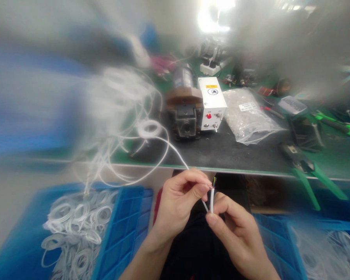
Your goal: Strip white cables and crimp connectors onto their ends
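White cable end between two hands, coloured wires showing

Head view, clock read from the hands. Left hand point(179, 200): thumb and forefinger pressed together at the stripped tip, seemingly pinching fine strands; too small to tell which. Right hand point(236, 229): thumb and forefinger pinch the white cable point(212, 200) just below the tip, end pointing to 12. Coloured wires point(214, 181) poke from the sheath.

At 10, a loose coil point(148, 128) on the bench's dark mat point(242, 153); a white strand runs from it down behind the left hand. More white cable past it, blurred. At 12, a machine point(185, 109) with a white control box point(214, 97), red button on its front. At 1, a clear bag point(247, 120) with a label. Between 2 and 3, a green-handled tool point(305, 167) at the bench edge. At 8 to 9, a blue bin point(116, 237) of coils; at 4, another blue bin point(277, 237), contents blurred.
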Tool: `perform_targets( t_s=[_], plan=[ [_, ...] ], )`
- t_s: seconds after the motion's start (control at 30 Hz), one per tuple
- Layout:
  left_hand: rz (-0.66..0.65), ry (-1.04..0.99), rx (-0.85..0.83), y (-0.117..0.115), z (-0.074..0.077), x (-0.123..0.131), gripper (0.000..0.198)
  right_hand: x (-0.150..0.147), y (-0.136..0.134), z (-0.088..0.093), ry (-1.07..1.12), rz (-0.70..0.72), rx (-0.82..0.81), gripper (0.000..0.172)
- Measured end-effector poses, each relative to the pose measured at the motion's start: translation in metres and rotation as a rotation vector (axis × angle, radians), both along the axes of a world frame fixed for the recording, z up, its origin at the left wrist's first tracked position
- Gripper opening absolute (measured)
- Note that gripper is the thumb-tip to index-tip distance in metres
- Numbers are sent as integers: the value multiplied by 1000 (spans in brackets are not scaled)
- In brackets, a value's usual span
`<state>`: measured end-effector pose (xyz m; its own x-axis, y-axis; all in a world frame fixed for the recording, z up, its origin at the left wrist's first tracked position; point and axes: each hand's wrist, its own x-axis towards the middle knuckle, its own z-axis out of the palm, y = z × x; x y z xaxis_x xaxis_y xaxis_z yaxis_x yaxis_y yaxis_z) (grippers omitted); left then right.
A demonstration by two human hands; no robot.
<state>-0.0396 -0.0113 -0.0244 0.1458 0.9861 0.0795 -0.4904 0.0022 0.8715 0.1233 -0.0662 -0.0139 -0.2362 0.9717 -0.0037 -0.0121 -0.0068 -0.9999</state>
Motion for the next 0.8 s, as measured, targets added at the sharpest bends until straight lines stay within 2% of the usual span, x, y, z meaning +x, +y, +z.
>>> perform_targets(
  t_s=[0.17, 0.37, 0.47, 0.57, 0.67, 0.73, 0.8],
  plan=[
    [16, 18, -64, -1, 3, 1, 9, 0, 0, 0, 0, 1, -1, 20],
    [35, 117, -185, -1, 9, 5, 4, -2, 2, -4, -94, -38, 77, 18],
    [254, 299, -60, -6, 10, 6, 12, -3, 3, -4, -136, -93, 88, 19],
    [460, 509, 214, -13, 12, 5, 20, -4, 3, -3, -174, -108, 111, 18],
    [470, 632, 398, -16, 16, 4, 25, -5, 3, -4, -193, -110, 143, 17],
    [462, 670, 409, -17, 18, 5, 23, -6, 2, -4, -191, -117, 150, 16],
    [449, 651, 338, -18, 20, 6, 17, -6, 2, -4, -177, -122, 140, 17]
  ],
)
